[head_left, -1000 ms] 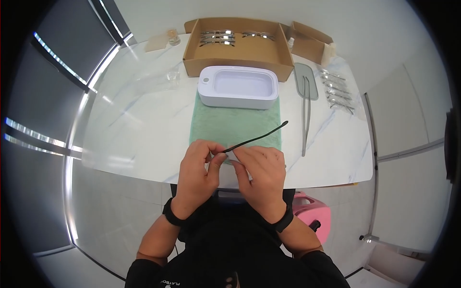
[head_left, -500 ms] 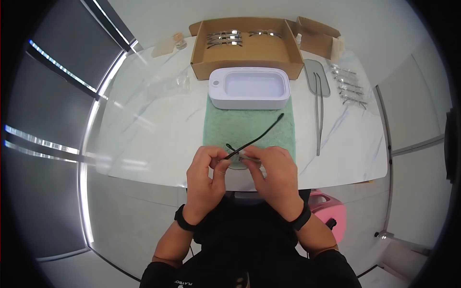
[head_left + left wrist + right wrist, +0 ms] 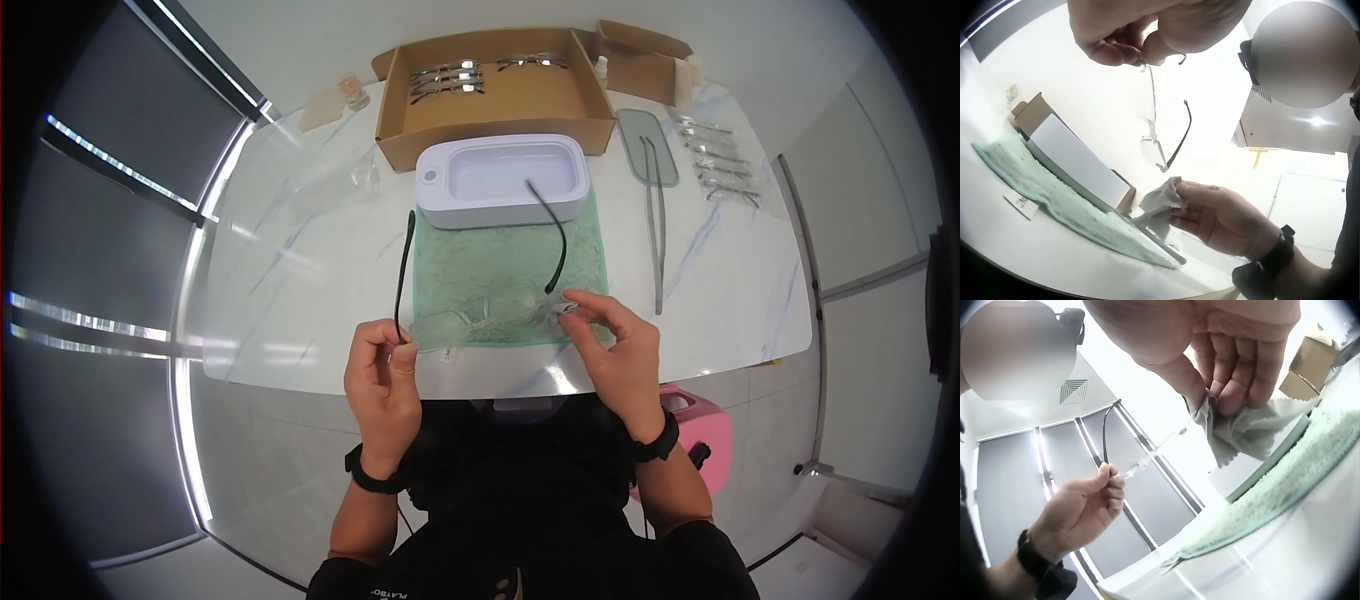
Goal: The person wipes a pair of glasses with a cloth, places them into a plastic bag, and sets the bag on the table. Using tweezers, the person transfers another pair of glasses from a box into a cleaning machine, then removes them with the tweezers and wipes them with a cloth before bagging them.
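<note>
My left hand (image 3: pixel 385 385) pinches a pair of rimless eyeglasses (image 3: pixel 1152 134) near one hinge, with both dark temples unfolded and pointing away from me. The clear lenses hover over a green towel (image 3: pixel 500 265). At the other end of the glasses, my right hand (image 3: pixel 622 350) pinches a crumpled grey wiping cloth (image 3: pixel 1235 434) between thumb and fingers. In the left wrist view, the cloth appears below the far lens with a gap between them. Behind the towel's front part stands a white cleaning tub (image 3: pixel 500 216) with an oblong basin.
A cardboard box (image 3: pixel 400 150) at the back contains several eyeglasses. To the right, long tweezers (image 3: pixel 655 240) lie partly over a grey-green tray (image 3: pixel 632 130), beside several plastic-wrapped glasses (image 3: pixel 722 160). A smaller carton (image 3: pixel 640 65) and a glass jar (image 3: pixel 353 95) stand further back.
My hands were close together around the glasses and have moved apart. The glasses have turned so both temples now point away from me, and the grey cloth shows in the right hand.
</note>
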{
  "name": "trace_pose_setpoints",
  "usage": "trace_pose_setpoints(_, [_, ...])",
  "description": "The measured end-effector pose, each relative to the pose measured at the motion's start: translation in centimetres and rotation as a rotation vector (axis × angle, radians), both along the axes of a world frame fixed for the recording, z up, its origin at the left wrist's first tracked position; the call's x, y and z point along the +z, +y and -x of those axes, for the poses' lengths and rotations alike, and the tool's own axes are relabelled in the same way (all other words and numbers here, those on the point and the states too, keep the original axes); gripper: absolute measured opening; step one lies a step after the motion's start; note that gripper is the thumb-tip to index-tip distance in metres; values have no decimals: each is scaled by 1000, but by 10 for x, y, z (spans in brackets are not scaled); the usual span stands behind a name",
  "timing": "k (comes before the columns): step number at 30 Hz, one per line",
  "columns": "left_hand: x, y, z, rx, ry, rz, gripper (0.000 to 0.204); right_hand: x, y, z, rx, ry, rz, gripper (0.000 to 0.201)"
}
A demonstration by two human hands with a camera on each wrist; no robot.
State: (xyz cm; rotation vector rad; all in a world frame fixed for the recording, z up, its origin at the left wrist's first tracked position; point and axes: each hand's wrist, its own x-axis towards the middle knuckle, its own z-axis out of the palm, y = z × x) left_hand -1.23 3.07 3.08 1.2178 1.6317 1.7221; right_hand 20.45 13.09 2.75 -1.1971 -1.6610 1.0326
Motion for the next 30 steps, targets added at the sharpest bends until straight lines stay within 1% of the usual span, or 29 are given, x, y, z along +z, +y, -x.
trace_pose_setpoints(3, [1, 0, -2, -14, -3, -9, 11, -6, -5, 4, 36, 18, 18, 25])
trace_pose_setpoints(5, [-2, 1, -2, -6, 83, 1, 8, -6, -6, 6, 55, 84, 82, 24])
trace_pose_setpoints(6, [-2, 1, -2, -6, 83, 0, 8, -7, -7, 5, 55, 84, 81, 24])
trace_pose_setpoints(8, [-3, 0, -2, 27, 63, -15, 11, -10, -11, 5, 100, 425, 333, 26])
trace_pose_setpoints(9, [-3, 0, -2, 29, 63, -17, 11, -10, -16, 5, 103, 425, 331, 26])
trace_pose_setpoints(11, [-4, 1, -3, 52, 147, 4, 11, -6, -26, 11, 62, 524, 236, 28])
trace_pose_setpoints(12, [-4, 2, -5, 56, 145, 4, 11, -4, -26, 14, 66, 522, 236, 28])
trace_pose_setpoints(14, [-4, 3, -9, 35, 178, 10, 11, 1, -29, 21, 85, 243, -293, 28])
trace_pose_setpoints(15, [-5, 2, -11, 34, 177, 10, 11, 4, -29, 28, 85, 242, -293, 28])
trace_pose_setpoints(17, [-7, 2, -15, -12, 85, 36, 12, 9, -28, 43, 287, 15, -551, 25])
trace_pose_setpoints(18, [-6, 2, -17, -11, 84, 35, 12, 9, -30, 49, 288, 15, -552, 25])
trace_pose_setpoints(20, [-2, 2, -19, -43, -2, 11, 13, 4, -32, 60, 356, -109, -604, 20])
trace_pose_setpoints(21, [-4, 1, -19, -33, -4, 10, 13, 2, -30, 62, 367, -107, -605, 20])
trace_pose_setpoints(23, [-9, -2, -18, -86, -85, 9, 13, -3, -26, 61, 356, -178, -717, 17])
trace_pose_setpoints(24, [-9, -3, -19, -78, -90, 9, 13, -5, -24, 61, 365, -179, -716, 17])
trace_pose_setpoints(26, [-5, -1, -19, -125, -151, 0, 13, -9, -18, 60, 368, -190, -826, 16])
trace_pose_setpoints(30, [3, -2, -21, -133, -260, 45, 14, -8, -10, 51, 385, -211, -880, 16])
